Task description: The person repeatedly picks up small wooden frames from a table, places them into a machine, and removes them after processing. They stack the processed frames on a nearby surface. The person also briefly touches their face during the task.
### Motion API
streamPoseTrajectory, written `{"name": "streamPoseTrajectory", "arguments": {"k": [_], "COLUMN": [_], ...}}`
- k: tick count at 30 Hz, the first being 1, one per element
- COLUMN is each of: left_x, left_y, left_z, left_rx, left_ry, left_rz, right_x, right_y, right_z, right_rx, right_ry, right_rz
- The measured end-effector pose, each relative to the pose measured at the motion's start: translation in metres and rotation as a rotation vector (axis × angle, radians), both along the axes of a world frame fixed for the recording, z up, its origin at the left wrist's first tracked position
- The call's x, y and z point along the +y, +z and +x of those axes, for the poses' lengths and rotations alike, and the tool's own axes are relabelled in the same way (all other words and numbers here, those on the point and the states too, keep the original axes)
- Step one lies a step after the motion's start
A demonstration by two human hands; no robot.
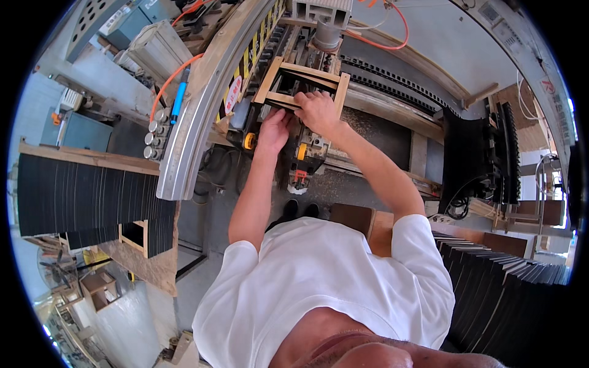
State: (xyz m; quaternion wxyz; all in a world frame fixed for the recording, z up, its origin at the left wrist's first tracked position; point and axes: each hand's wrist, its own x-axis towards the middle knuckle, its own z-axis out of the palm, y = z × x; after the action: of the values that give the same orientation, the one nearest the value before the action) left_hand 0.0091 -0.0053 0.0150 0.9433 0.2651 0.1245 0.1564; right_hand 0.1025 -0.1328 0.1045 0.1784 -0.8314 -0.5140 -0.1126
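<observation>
A light wooden frame (268, 80) with a dark interior rests on a machine bed (316, 150) in front of me. My right hand (317, 112) curls its fingers over the frame's near rail, close to its right corner. Just below that rail, my left hand (276, 129) has its fingers drawn together; what lies between them is hidden. Yellow knobs (301, 151) sit on the machine near my wrists. A metal cylinder (326, 38) hangs above the frame's far side.
A long aluminium beam (184, 144) with a blue pen-shaped item (180, 97) runs along the left. Black panels (86, 193) are stacked at the left, and more black panels (491, 288) at the lower right. A black cable chain (508, 153) stands at right. Orange hoses (161, 92) cross above.
</observation>
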Motion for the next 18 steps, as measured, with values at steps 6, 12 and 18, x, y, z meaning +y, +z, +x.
{"name": "streamPoseTrajectory", "arguments": {"k": [6, 12, 18], "left_x": [-0.021, -0.043, -0.046], "left_y": [-0.005, 0.012, 0.029], "left_z": [-0.021, -0.131, -0.232], "left_rx": [0.143, 0.12, 0.127], "left_ry": [0.159, 0.18, 0.186], "left_rz": [0.017, 0.062, 0.106], "right_x": [0.008, 0.045, 0.087], "right_y": [-0.008, -0.014, -0.022], "right_z": [0.007, 0.048, 0.072], "right_rx": [-0.041, -0.061, -0.134], "right_ry": [0.127, 0.05, 0.015], "right_rz": [-0.014, -0.146, -0.202]}}
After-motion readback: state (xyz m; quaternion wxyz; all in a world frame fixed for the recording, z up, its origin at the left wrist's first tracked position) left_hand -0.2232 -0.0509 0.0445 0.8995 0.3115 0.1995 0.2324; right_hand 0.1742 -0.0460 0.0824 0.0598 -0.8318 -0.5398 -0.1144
